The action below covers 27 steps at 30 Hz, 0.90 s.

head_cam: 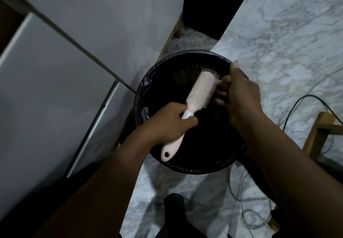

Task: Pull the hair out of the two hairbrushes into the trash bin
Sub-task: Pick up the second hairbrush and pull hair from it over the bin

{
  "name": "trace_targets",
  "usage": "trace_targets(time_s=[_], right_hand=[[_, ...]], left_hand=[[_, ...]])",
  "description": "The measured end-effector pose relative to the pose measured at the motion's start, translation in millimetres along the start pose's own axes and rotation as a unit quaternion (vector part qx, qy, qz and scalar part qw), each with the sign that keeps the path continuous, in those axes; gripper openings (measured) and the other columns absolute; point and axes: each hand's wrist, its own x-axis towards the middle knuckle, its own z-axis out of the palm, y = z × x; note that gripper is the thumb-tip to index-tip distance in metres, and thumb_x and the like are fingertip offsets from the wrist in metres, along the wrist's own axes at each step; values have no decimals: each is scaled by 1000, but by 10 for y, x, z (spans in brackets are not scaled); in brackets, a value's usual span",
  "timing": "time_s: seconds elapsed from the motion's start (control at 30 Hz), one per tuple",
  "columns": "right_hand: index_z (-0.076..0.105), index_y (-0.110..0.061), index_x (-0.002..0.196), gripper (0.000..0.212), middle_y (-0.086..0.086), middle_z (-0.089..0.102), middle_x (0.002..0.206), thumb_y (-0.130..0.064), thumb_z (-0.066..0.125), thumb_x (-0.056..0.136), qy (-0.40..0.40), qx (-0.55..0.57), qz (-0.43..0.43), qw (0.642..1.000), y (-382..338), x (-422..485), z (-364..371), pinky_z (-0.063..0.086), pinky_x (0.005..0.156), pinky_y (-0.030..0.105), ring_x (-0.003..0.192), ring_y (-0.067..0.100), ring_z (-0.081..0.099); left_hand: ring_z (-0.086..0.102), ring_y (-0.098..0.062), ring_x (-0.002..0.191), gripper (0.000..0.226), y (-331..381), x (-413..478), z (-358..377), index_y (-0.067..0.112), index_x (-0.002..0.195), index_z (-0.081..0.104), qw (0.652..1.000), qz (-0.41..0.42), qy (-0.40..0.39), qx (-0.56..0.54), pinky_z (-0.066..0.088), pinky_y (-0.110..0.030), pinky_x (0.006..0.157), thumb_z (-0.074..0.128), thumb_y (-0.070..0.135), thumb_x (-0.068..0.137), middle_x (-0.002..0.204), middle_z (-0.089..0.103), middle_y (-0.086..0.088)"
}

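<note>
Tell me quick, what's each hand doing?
Left hand: closed around the hairbrush handle.
Right hand: fingers at the bristles, grip cannot be told.

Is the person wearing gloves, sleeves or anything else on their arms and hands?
No. Both forearms are bare along all of their visible length, with no sleeves showing. The left hand and the right hand have no gloves, and no watch, bracelet or ring can be made out, though the light is dim. The fingernails are too blurred to judge.
</note>
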Motion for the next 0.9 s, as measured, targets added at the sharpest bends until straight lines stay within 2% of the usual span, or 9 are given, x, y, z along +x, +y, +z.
trace_targets(time_s=[0.07,0.2,0.3,0.37,0.5,0.63,0.7,0.8,0.9], right_hand=[[65,-16,103,50,3,73,98,-58,74,78,-49,-104,-60,992,83,-36,49,61,70,34,86,14,71],[68,-14,97,39,12,76,87,-37,88,72,-73,-121,-88,986,222,-28,107,61,67,36,81,24,76],[75,-16,73,24,5,75,71,-38,86,73,-34,-99,-97,990,241,22,74,62,73,41,69,19,71],[70,-18,62,28,-3,70,60,-35,82,80,-30,-88,-101,991,236,14,71,57,65,35,57,11,65],[62,-9,72,31,5,68,64,-25,64,98,-36,0,-39,999,184,-14,101,56,50,26,49,10,65],[62,-8,68,47,8,63,56,-39,53,101,16,-134,-57,989,295,14,24,58,50,31,44,19,61],[62,-3,66,54,13,64,60,-43,51,99,16,-242,-87,966,383,-10,-42,61,61,43,53,28,66],[60,-12,97,17,16,71,93,-28,63,95,-79,-364,-89,924,420,-93,-107,55,80,37,90,34,70],[56,-13,127,47,11,66,119,-28,75,87,-184,-492,-81,847,181,-251,-147,48,87,31,111,31,64]], left_hand=[[47,-7,50,30,-22,20,0,12,67,53,1000,-1,26,-4,38,-26,54,64,23,92,58,51,3],[47,-4,48,30,-29,36,13,18,64,52,1000,3,22,2,38,-26,55,63,23,91,56,52,7],[48,-3,49,27,-5,32,18,18,66,54,1000,13,21,3,39,-25,55,63,23,91,58,54,8],[49,-5,50,25,13,25,0,15,69,55,1000,17,23,8,40,-25,55,64,23,91,60,55,4],[55,-12,59,30,-22,31,-25,-1,84,63,999,8,36,11,43,-30,60,64,27,92,69,61,-5],[65,-17,66,28,-198,-34,26,5,88,67,994,-26,89,50,47,-33,64,65,32,91,75,69,-6],[61,-10,63,23,-264,-113,35,11,84,65,988,-28,131,77,41,-27,58,67,34,90,70,64,3],[58,-10,65,23,-211,-246,-2,18,84,56,974,-18,191,119,38,-26,56,71,36,86,73,60,6],[61,-22,77,28,-23,-375,-86,17,86,52,964,-10,223,148,40,-30,63,72,37,83,84,62,-1]])
